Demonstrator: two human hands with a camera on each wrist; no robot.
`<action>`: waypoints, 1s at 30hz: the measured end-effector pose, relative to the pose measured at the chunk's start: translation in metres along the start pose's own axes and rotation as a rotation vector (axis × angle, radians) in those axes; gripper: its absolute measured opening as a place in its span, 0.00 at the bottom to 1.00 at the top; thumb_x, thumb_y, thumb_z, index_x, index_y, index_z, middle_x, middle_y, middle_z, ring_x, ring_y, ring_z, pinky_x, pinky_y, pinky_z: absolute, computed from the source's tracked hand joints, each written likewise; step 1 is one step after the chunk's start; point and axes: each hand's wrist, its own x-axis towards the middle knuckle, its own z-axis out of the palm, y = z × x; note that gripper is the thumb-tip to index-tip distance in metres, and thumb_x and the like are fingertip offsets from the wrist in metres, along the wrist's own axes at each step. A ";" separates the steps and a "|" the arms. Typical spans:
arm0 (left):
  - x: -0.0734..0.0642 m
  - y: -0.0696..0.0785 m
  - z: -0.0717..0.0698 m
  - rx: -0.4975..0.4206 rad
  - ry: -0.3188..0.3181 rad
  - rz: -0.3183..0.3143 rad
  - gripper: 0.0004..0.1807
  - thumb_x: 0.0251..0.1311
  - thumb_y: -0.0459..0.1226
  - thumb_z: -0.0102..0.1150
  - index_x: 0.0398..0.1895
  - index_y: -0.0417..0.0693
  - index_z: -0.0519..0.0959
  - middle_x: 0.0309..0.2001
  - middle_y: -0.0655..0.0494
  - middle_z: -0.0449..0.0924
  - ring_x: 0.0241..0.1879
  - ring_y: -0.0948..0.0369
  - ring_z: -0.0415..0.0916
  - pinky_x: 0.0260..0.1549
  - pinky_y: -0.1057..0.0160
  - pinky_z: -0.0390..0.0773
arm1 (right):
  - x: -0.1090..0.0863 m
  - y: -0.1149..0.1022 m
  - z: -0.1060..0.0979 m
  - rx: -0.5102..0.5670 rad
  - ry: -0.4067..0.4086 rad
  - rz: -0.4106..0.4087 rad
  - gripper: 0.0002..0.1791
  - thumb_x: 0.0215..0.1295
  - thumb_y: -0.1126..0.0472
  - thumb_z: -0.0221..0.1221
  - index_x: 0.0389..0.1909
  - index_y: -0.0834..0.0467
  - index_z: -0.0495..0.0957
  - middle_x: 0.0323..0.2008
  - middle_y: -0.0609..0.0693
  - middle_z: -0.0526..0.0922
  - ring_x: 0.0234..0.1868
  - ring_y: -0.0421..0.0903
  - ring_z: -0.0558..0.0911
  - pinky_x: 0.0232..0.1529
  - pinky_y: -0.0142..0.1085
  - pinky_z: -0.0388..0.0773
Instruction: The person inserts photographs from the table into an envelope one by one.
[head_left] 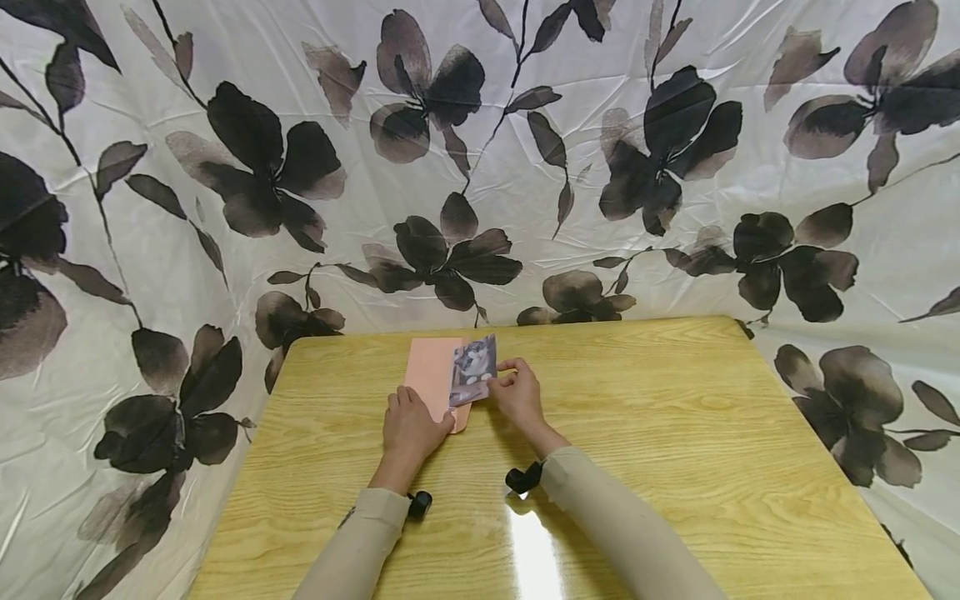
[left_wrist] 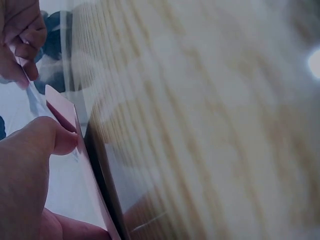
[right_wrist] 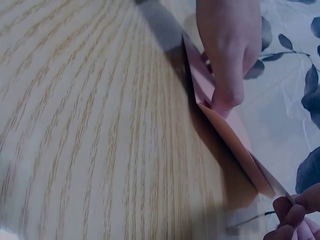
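Note:
A salmon-pink envelope with a flap is held near the far edge of the table, in front of my left hand. The left hand grips its near part, and the thumb lies at the flap fold in the left wrist view. My right hand pinches the right edge of a photo card showing a grey-and-white picture. The card's left side overlaps the envelope in the head view. From the right wrist, the card appears edge-on at the envelope's opening.
The wood-grain table reflects a bright light patch near its front. A white cloth with dark flowers hangs right behind the table and along its sides. Small black wrist cameras sit on both sleeves.

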 end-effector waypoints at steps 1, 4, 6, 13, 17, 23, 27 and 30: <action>0.000 0.000 0.000 0.001 -0.001 -0.001 0.53 0.63 0.57 0.64 0.70 0.13 0.64 0.61 0.28 0.71 0.58 0.39 0.69 0.57 0.45 0.77 | 0.000 0.000 0.001 0.000 0.001 -0.001 0.14 0.70 0.68 0.68 0.53 0.65 0.79 0.27 0.54 0.85 0.23 0.41 0.77 0.25 0.32 0.71; 0.000 -0.001 0.001 0.000 -0.002 -0.001 0.54 0.63 0.57 0.64 0.70 0.13 0.64 0.62 0.27 0.71 0.58 0.38 0.69 0.57 0.45 0.78 | 0.000 0.000 0.003 -0.014 0.010 0.004 0.14 0.70 0.68 0.68 0.53 0.64 0.79 0.27 0.54 0.85 0.23 0.41 0.77 0.25 0.32 0.72; 0.000 -0.001 0.001 -0.001 0.000 0.000 0.54 0.63 0.57 0.64 0.70 0.13 0.64 0.62 0.27 0.71 0.58 0.38 0.69 0.57 0.45 0.78 | 0.000 0.000 0.004 -0.027 0.013 0.006 0.13 0.70 0.67 0.68 0.52 0.63 0.79 0.28 0.54 0.85 0.23 0.41 0.77 0.25 0.32 0.72; 0.000 0.001 0.000 0.003 -0.001 -0.003 0.54 0.63 0.58 0.64 0.69 0.14 0.65 0.61 0.27 0.71 0.59 0.38 0.69 0.58 0.44 0.78 | -0.002 -0.002 0.007 -0.022 0.012 0.020 0.13 0.71 0.67 0.68 0.52 0.61 0.79 0.28 0.54 0.86 0.23 0.42 0.77 0.25 0.33 0.72; 0.000 0.002 -0.003 0.004 -0.017 -0.011 0.53 0.64 0.57 0.63 0.70 0.13 0.64 0.62 0.27 0.71 0.59 0.38 0.69 0.58 0.45 0.78 | -0.004 -0.002 0.008 -0.006 0.010 0.026 0.13 0.71 0.67 0.67 0.52 0.62 0.78 0.26 0.52 0.84 0.22 0.41 0.77 0.24 0.33 0.72; 0.000 0.002 -0.003 -0.005 -0.018 -0.016 0.53 0.64 0.57 0.63 0.69 0.13 0.64 0.61 0.27 0.71 0.59 0.38 0.70 0.58 0.44 0.78 | -0.006 -0.003 0.013 0.006 0.017 0.028 0.15 0.69 0.68 0.67 0.53 0.65 0.77 0.25 0.52 0.84 0.21 0.40 0.75 0.23 0.32 0.70; 0.000 0.002 -0.001 -0.010 -0.006 -0.016 0.53 0.63 0.57 0.64 0.69 0.14 0.65 0.59 0.28 0.72 0.57 0.39 0.70 0.56 0.45 0.78 | -0.006 -0.003 0.015 0.024 0.016 0.040 0.15 0.69 0.68 0.67 0.53 0.64 0.77 0.25 0.52 0.84 0.22 0.40 0.76 0.23 0.31 0.70; 0.001 0.002 0.000 -0.008 -0.006 -0.018 0.52 0.64 0.58 0.64 0.67 0.14 0.66 0.56 0.30 0.72 0.56 0.40 0.70 0.55 0.45 0.78 | -0.006 -0.004 0.016 0.046 0.013 0.049 0.15 0.69 0.68 0.67 0.53 0.64 0.77 0.25 0.52 0.84 0.22 0.41 0.77 0.24 0.31 0.71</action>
